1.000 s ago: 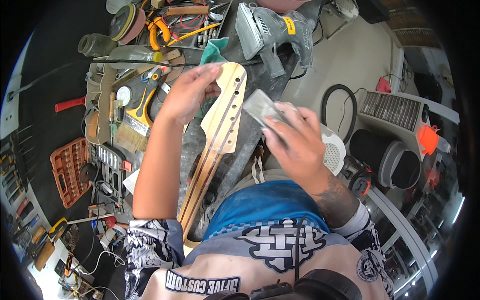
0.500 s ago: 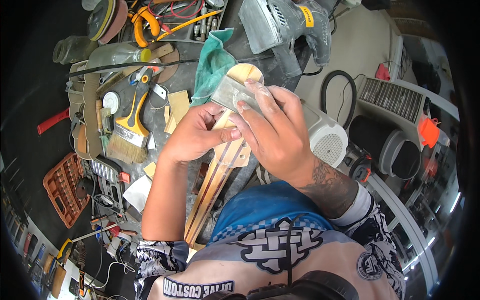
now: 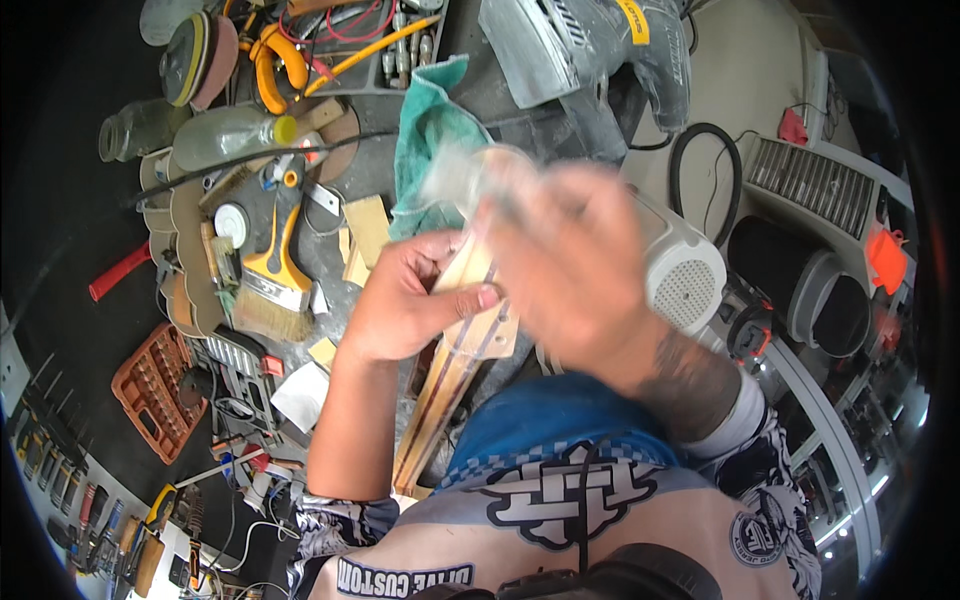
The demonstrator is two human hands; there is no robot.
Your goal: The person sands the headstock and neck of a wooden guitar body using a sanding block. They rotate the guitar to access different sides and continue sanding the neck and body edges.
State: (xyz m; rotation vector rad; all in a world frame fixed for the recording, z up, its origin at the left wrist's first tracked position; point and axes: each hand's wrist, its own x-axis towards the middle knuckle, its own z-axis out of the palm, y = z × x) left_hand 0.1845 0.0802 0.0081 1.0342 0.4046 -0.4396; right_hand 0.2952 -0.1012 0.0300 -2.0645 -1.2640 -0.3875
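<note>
A long, pale wooden piece [image 3: 437, 398] with dark lengthwise stripes runs from near my body up to a rounded end. Small holes show along its wider part. My left hand [image 3: 405, 310] is closed round it, thumb laid over the striped face. At the rounded end my right hand [image 3: 585, 265] is smeared by motion. Under its fingers is a blurred grey block [image 3: 457, 178], which looked like a flat sanding block in the earlier frame. Behind the wood a green cloth [image 3: 430, 105] lies crumpled on the dusty table.
A dusty grey power tool [image 3: 605, 55] rests at the far right of the table. To the left lie a wide paintbrush [image 3: 275, 285], a glass bottle [image 3: 225, 140], wood scraps [image 3: 366, 228] and an orange tool case [image 3: 155, 390]. A black cable [image 3: 250, 147] crosses the table.
My right hand and the grey block, sharp before, are now blurred in motion over the wood's rounded end. My left hand keeps its grip. The whole view has shifted slightly.
</note>
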